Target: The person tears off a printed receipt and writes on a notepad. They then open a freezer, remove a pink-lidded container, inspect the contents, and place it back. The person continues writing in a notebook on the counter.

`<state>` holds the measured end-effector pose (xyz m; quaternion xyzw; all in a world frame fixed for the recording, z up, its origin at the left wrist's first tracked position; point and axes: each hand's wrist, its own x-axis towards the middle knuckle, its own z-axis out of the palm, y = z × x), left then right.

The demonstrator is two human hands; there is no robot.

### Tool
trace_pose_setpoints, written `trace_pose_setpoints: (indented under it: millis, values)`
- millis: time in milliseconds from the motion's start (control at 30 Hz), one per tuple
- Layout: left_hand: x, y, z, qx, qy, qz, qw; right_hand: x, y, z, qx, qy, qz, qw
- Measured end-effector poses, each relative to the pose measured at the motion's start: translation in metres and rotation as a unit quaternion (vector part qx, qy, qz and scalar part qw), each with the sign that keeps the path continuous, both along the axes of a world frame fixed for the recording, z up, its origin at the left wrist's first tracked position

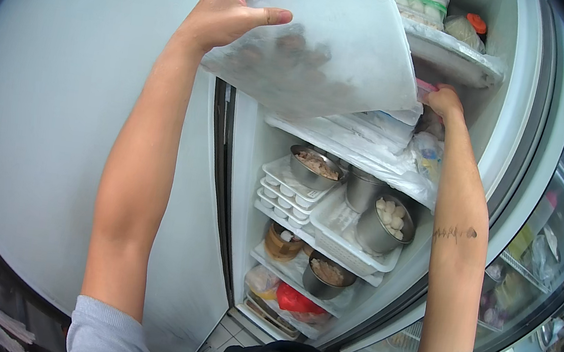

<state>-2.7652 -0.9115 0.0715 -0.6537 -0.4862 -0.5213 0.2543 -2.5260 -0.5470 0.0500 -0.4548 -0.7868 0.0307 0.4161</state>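
Observation:
Frost clouds a large translucent plastic container (329, 50), tilted at the front of an upright freezer's upper shelf, with dark roundish shapes dimly visible through it. My left hand (234, 6) is at its upper left edge, thumb over the near face and fingers partly hidden behind. Inside the freezer, to the right of the container, my right hand (444, 100) grips a pink item (423, 89), mostly hidden behind the container. Below my right hand lie plastic bags (428, 152) on the frosted shelf (359, 148).
Lower shelves hold a metal bowl of minced food (316, 168), a metal pot of white balls (390, 218), stacked white trays (284, 197), a bamboo steamer (281, 244) and a red bag (298, 300). An open freezer door (68, 113) stands left; a glass-fronted fridge (544, 234) stands right.

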Motion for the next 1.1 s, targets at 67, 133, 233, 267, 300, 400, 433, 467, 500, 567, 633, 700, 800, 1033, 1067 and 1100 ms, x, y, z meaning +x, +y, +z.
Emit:
trace_pose_setpoints:
  millis: [67, 133, 233, 267, 300, 400, 433, 467, 500, 567, 633, 700, 800, 1033, 1067, 1100]
  values:
    - [-0.003, 0.01, 0.004, -0.018, 0.062, 0.067, 0.996, -0.001, 0.021, -0.004, 0.032, -0.023, -0.019, 0.999]
    - [-0.013, 0.014, 0.004, -0.035, 0.076, 0.09, 0.992, -0.005, 0.017, -0.004, 0.039, -0.018, -0.007, 0.999]
    - [-0.009, 0.026, 0.005, -0.036, 0.086, 0.053, 0.994, 0.008, 0.037, 0.002, 0.019, 0.034, 0.006, 0.999]
    - [-0.002, 0.03, 0.001, -0.026, 0.117, 0.057, 0.991, 0.019, 0.048, 0.004, 0.019, 0.052, 0.007, 0.998]
    - [0.004, 0.031, -0.001, -0.012, 0.151, 0.068, 0.986, 0.026, 0.041, 0.007, -0.014, 0.115, 0.076, 0.99]
    - [0.015, 0.016, 0.006, -0.012, 0.153, 0.033, 0.988, 0.016, -0.067, 0.003, -0.019, 0.315, 0.257, 0.913]
    - [0.021, 0.01, 0.018, -0.018, 0.173, 0.034, 0.984, 0.019, -0.099, -0.004, -0.013, 0.316, 0.394, 0.863]
    - [0.027, 0.006, 0.028, -0.025, 0.187, 0.032, 0.981, 0.02, -0.121, -0.012, -0.009, 0.304, 0.521, 0.798]
    - [0.033, 0.006, 0.035, -0.034, 0.199, 0.026, 0.979, 0.019, -0.135, -0.019, 0.034, 0.289, 0.503, 0.814]
    - [0.043, 0.02, 0.045, -0.027, 0.238, 0.025, 0.97, 0.015, -0.15, -0.032, 0.111, 0.261, 0.466, 0.838]
    - [0.074, 0.041, 0.046, -0.055, 0.266, 0.011, 0.962, 0.019, -0.129, -0.046, 0.116, 0.327, 0.379, 0.858]
    - [0.086, 0.051, 0.042, 0.084, 0.281, 0.104, 0.95, 0.02, -0.111, -0.062, 0.115, 0.418, 0.325, 0.841]
    - [0.029, 0.071, 0.014, 0.408, 0.25, 0.201, 0.855, 0.009, -0.101, -0.072, 0.104, 0.47, 0.297, 0.824]
    - [-0.021, 0.119, -0.087, 0.046, -0.207, -0.152, 0.965, 0.012, -0.115, -0.078, 0.111, 0.502, 0.301, 0.803]
    - [-0.014, 0.116, -0.084, 0.138, -0.157, -0.133, 0.969, 0.01, -0.118, -0.077, 0.108, 0.545, 0.342, 0.758]
    - [-0.007, 0.104, -0.066, 0.157, -0.118, -0.1, 0.975, 0.008, -0.121, -0.076, 0.106, 0.589, 0.38, 0.705]
